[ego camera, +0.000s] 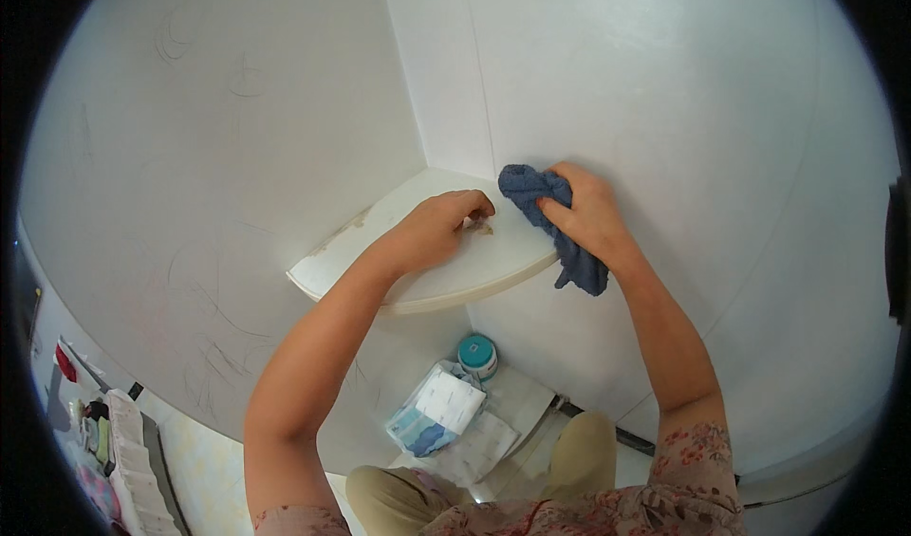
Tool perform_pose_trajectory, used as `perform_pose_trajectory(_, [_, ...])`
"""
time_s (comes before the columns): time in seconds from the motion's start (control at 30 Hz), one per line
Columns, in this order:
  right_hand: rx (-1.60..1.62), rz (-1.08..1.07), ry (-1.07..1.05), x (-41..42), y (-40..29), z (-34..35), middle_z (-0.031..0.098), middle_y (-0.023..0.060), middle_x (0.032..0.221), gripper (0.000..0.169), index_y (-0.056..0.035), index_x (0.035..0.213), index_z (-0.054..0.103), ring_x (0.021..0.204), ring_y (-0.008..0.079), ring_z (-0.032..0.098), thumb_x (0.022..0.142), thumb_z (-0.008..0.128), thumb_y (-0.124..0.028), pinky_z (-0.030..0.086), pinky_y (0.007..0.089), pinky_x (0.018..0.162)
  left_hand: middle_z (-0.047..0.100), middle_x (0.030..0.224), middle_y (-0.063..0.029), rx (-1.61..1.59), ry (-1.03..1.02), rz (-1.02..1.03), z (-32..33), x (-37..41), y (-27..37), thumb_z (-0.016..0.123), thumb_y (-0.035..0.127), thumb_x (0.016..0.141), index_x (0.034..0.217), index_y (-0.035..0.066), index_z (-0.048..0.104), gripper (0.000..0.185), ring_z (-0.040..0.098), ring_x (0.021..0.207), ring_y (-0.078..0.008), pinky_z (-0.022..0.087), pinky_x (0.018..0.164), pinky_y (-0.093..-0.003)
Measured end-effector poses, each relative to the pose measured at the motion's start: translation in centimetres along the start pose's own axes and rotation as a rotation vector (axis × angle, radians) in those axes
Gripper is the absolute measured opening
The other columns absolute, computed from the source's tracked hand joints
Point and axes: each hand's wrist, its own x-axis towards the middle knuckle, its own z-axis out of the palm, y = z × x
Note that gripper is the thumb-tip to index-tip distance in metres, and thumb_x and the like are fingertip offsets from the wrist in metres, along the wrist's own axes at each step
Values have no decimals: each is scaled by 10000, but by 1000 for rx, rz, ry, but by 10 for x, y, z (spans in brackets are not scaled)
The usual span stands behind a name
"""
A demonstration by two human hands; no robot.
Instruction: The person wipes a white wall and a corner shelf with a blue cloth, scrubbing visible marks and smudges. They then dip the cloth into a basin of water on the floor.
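Note:
A white corner shelf [512, 251] with a curved front edge sits between two white walls in front of me. My right hand [589, 216] grips a bunched dark blue cloth [530, 191] at the shelf's right end, and part of the cloth hangs over the front edge. Over the middle of the shelf is my left hand [441, 226], its fingers curled downward. Beside those fingertips lies a small brownish bit or mark [485, 229]; whether the fingers hold anything is hidden. Worn brownish patches [361, 219] run along the shelf's left rear edge.
Below the shelf stand a jar with a teal lid [477, 352] and a blue-and-white soft pack of tissues [441, 404] on a lower shelf. Dark scribbles [228, 358] mark the left wall. A fabric-edged container of mixed items [128, 443] is at lower left.

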Motion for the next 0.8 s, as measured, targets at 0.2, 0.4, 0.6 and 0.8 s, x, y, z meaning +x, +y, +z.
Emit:
perform_pose_trajectory(0.2, [-17, -41, 26, -1, 0, -1, 662, 188, 873, 304, -5, 1016, 640, 778, 326, 643, 753, 689, -150, 507, 369, 725, 638, 1107, -106, -64, -64, -22, -8, -7, 6, 425, -128, 821, 1147, 33, 570, 391, 599, 1052, -222, 459, 945, -352])
perform_pose_trajectory(0.4, [-9, 7, 4, -2, -6, -4, 663, 182, 882, 305, -14, 1003, 644, 799, 338, 638, 749, 687, -176, 500, 388, 737, 640, 1086, -112, -115, -63, -94, -8, -4, 4, 411, -135, 815, 1141, 29, 573, 399, 599, 1042, -225, 458, 932, -344])
perform_pose_trajectory(0.6, [18, 18, -9, -2, -6, -5, 660, 179, 885, 313, -24, 994, 645, 819, 357, 630, 744, 683, -208, 491, 416, 742, 650, 1021, -140, -41, 22, -29, -5, -8, -2, 394, -141, 792, 1140, 8, 579, 422, 602, 989, -246, 467, 892, -343])
perform_pose_trajectory(0.8, [26, 0, 19, -4, -5, -4, 656, 178, 879, 309, -32, 983, 647, 821, 369, 626, 739, 687, -216, 487, 432, 743, 639, 979, -111, -107, -11, -32, -5, -10, 10, 398, -136, 800, 1128, 20, 587, 409, 591, 948, -219, 463, 889, -332])
